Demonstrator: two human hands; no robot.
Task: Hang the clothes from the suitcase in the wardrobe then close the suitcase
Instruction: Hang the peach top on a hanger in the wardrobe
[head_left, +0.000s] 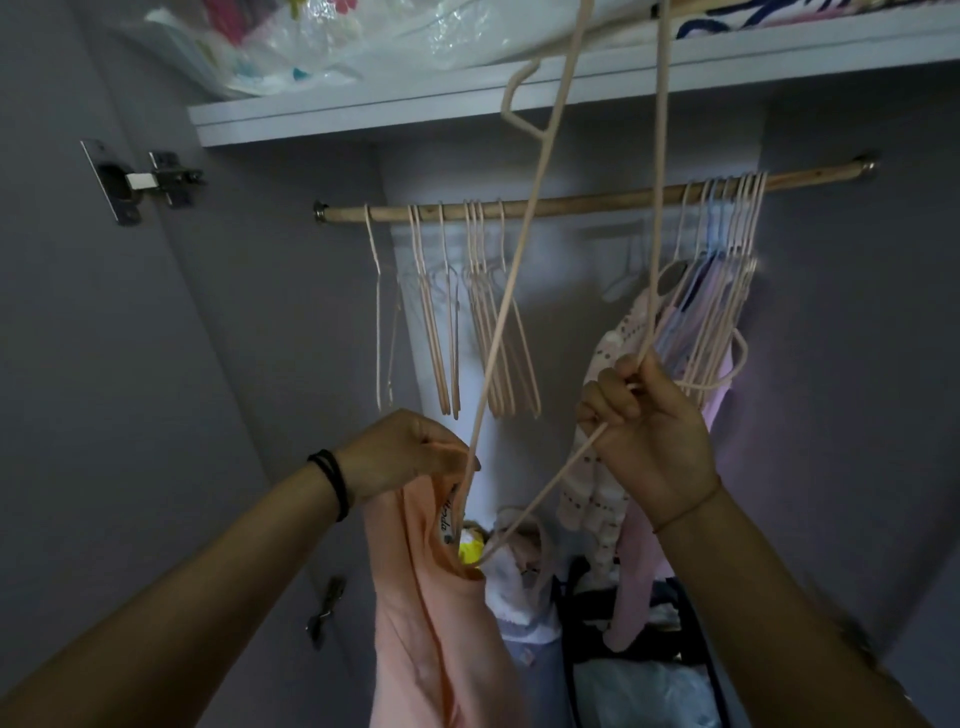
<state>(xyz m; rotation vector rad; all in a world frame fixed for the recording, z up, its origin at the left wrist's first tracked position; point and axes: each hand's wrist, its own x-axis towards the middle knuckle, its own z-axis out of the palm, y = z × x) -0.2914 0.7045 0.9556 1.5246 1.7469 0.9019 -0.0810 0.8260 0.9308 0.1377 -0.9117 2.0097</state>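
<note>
two hands work at the mouth of an open wardrobe. the left hand (400, 452) pinches the neckline of a peach top (415, 597), soft knit with a printed label inside the collar, hanging limp near the lower edge of view. the right hand (649, 431) has its fingers curled tight round one corner of a thin pale pink hanger (546, 491). the hanger's other corner is tucked down inside the top's neck opening, and its long arm rises steeply across the view, the hook crossing the front edge of the white shelf (363, 117).

far behind, a wooden rail (597, 199) runs from left to right. a bunch of empty hangers (483, 338) hangs on its left part; hung clothes (696, 322) in pink and lilac crowd its right part. between these two groups the rail is bare. a pale spotted garment (597, 483) droops just beside the right hand, on its far side.

on the shelf lies a crumpled plastic bag (311, 41). a metal hinge (150, 179) sits on the left wall. at the wardrobe's floor is a dim heap of fabric, too dark to sort.
</note>
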